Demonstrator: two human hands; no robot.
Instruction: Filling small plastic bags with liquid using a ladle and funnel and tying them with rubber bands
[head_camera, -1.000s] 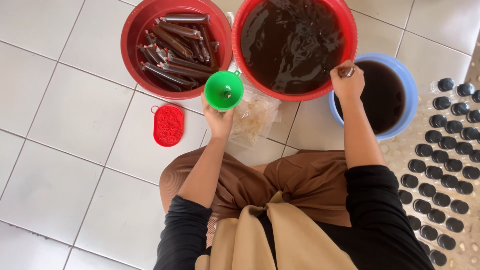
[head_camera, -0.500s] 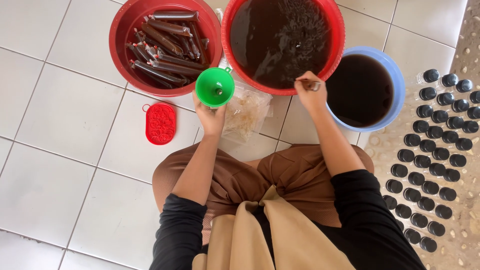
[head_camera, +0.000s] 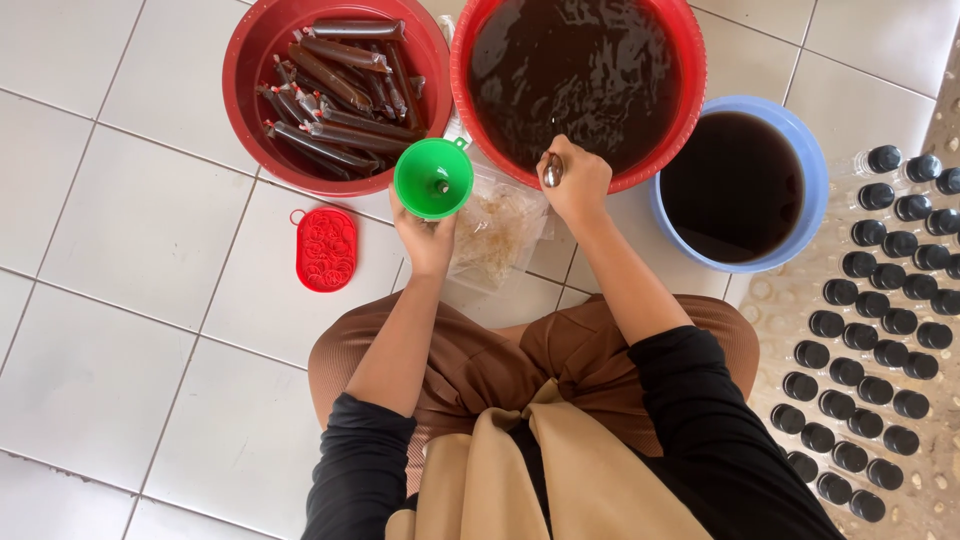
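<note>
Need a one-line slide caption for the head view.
Left hand holds a green funnel; right hand holds a metal ladle handle over a red basin of dark liquid.

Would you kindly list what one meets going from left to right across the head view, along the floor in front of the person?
Red oval case → red basin of filled tubes → green funnel in the left hand → right hand holding a spoon → blue basin → black-capped bottles.

I see the funnel (head_camera: 433, 178) between the tube basin (head_camera: 335, 95) on the left and the liquid basin (head_camera: 578, 85) on the right. Farther right sits the bucket (head_camera: 738, 183), then rows of bottles (head_camera: 870, 340). The bag (head_camera: 497, 228) lies below the funnel, the case (head_camera: 326, 249) to its left.
</note>
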